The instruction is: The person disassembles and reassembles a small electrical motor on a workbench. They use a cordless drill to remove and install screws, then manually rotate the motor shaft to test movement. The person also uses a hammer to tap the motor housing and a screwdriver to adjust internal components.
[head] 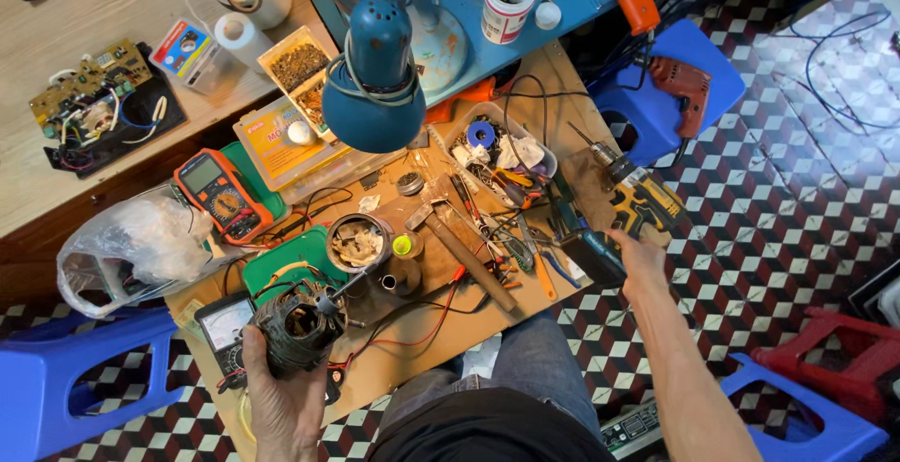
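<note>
Gripping one dark, round motor stator (298, 329), the left hand (277, 396); right hand (641, 258) clasps one teal cordless drill (583, 237) beside one wooden-handled hammer (461, 248).

The floor (806, 143) is a chequer of dark red, black and white cubes, with blue stools (66, 378) and a red one (834, 354) on it. Over the tan bench (412, 350) hangs a blue lamp (375, 78), beside an orange multimeter (220, 195) and green tray (281, 270). The motor (295, 331) is dark grey-brown, the drill (642, 201) yellow and black.
</note>
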